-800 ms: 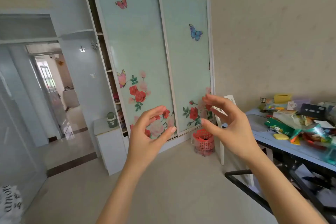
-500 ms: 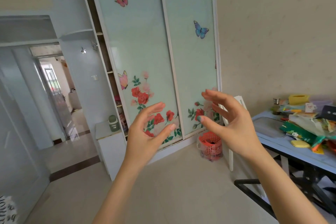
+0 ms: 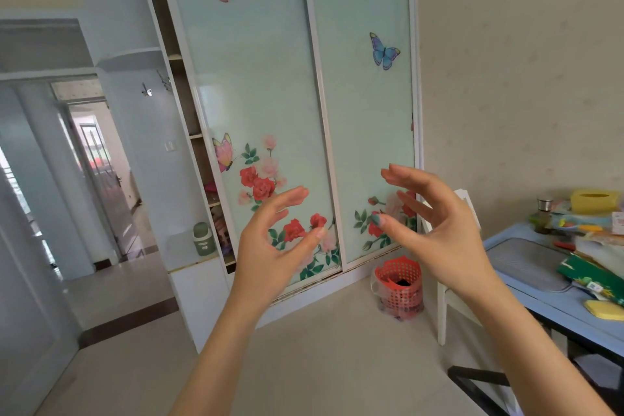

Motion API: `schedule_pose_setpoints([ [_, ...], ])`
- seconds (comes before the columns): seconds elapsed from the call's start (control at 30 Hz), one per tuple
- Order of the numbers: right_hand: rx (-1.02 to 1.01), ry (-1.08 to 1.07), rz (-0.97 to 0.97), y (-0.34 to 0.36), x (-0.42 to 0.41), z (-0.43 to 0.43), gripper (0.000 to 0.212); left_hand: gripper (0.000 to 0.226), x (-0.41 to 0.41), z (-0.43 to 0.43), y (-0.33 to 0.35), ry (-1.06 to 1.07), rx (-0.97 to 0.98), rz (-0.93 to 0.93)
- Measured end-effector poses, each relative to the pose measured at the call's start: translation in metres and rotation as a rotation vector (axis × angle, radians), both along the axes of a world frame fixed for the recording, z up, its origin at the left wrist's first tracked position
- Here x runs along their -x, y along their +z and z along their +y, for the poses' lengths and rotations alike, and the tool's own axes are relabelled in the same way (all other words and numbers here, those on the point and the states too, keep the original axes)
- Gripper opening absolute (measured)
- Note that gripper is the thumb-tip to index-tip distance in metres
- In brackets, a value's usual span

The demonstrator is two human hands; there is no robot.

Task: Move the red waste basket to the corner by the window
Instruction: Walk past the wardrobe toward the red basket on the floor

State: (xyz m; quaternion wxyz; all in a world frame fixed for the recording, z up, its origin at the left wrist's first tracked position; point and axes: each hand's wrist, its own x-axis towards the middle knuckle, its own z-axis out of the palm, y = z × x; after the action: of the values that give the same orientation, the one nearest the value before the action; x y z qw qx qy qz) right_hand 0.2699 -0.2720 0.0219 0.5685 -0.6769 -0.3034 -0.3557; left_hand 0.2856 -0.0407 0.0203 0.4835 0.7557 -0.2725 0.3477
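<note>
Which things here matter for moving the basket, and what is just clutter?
For the job:
red waste basket, on the floor by the wardrobe
left hand, open and empty
right hand, open and empty

Lying about:
white chair
blue table with its clutter
yellow tissue box
green container

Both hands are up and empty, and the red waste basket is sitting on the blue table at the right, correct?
Not quite. Both the left hand and the right hand are raised and empty, but the head view shows the red waste basket on the floor by the sliding wardrobe door, left of the blue table, not on it.
</note>
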Motion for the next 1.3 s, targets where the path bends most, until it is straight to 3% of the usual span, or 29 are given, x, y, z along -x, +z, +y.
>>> schedule_pose_setpoints([
  [0.37, 0.038, -0.060, 0.047, -0.011, -0.107, 0.022, 0.053, 0.050, -0.126, 0.023, -0.014, -0.006, 0.023, 0.007],
  [0.4, 0.044, -0.098, 0.030, -0.014, -0.153, 0.037, 0.053, 0.051, -0.174, 0.038, -0.018, -0.043, 0.041, 0.006],
  [0.83, 0.001, -0.146, 0.056, 0.002, -0.352, 0.128, 0.052, 0.052, -0.384, 0.116, 0.003, -0.151, -0.010, -0.001],
  [1.3, -0.005, -0.201, 0.090, -0.014, -0.516, 0.161, 0.054, 0.052, -0.561, 0.150, -0.015, -0.199, 0.006, -0.008],
])
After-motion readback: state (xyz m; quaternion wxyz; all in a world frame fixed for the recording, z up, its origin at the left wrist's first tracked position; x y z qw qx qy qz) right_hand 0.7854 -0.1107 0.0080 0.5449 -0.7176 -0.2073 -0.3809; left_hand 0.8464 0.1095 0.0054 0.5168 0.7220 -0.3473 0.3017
